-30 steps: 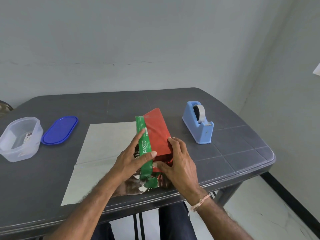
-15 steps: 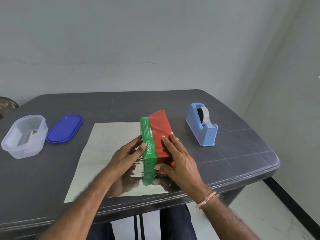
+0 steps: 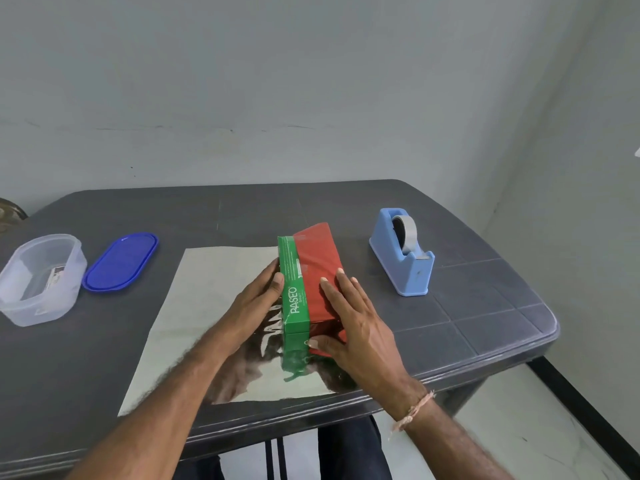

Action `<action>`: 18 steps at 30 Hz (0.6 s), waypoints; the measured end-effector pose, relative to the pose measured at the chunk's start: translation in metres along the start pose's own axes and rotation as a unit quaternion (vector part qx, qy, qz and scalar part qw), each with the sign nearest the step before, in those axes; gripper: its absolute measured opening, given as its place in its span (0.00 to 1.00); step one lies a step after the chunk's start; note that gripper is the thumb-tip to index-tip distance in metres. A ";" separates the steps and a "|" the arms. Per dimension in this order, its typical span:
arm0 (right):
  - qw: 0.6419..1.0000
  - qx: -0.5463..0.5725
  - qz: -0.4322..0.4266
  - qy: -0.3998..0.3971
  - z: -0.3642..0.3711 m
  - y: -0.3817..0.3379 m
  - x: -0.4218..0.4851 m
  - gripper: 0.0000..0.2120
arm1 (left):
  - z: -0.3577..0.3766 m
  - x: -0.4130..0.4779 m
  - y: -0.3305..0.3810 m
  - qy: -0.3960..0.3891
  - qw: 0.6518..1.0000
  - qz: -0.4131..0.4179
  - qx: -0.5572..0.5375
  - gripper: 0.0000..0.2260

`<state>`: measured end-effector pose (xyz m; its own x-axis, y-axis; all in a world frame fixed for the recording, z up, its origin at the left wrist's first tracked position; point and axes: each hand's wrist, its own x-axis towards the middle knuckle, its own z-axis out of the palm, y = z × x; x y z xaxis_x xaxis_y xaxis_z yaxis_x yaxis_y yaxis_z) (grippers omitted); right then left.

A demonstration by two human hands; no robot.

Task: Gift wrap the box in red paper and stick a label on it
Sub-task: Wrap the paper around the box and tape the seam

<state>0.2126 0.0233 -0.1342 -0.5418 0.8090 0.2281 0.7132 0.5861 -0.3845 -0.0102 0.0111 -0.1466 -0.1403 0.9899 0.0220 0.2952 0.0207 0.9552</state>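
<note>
A green box (image 3: 291, 292) printed PASEO stands on the wrapping paper (image 3: 214, 296), whose silvery underside faces up on the table. A red flap of the paper (image 3: 317, 258) is folded over the box's top and right side. My left hand (image 3: 254, 304) holds the box's left face, thumb on its top edge. My right hand (image 3: 351, 323) lies flat on the red flap with straight fingers, thumb against the box's near end.
A blue tape dispenser (image 3: 403, 258) stands right of the box. At the left are a clear plastic tub (image 3: 38, 278) and its blue lid (image 3: 121, 261). The dark table's (image 3: 485, 313) front edge is close to my arms.
The box has gone from tilted to lying level on the paper. My right hand slid up onto the red flap and flattened it; my left hand shifted to the box's left side.
</note>
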 end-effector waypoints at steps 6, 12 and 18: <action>1.000 -0.014 0.006 -0.001 0.000 -0.003 0.001 0.45 | 0.002 -0.002 0.003 -0.003 1.000 -0.009 -0.004 0.24; 1.000 -0.028 -0.001 -0.009 0.002 -0.003 0.001 0.43 | 0.003 -0.006 0.007 0.002 1.000 -0.021 0.000 0.25; 1.000 -0.016 -0.015 0.017 0.008 0.000 0.000 0.39 | 0.002 -0.006 0.006 0.002 1.000 -0.021 -0.022 0.25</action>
<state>0.2091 0.0226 -0.1415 -0.5489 0.7912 0.2697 0.7107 0.6116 -0.3476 -0.0054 0.0061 -0.1415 -0.1555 0.9877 -0.0166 0.2476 0.0552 0.9673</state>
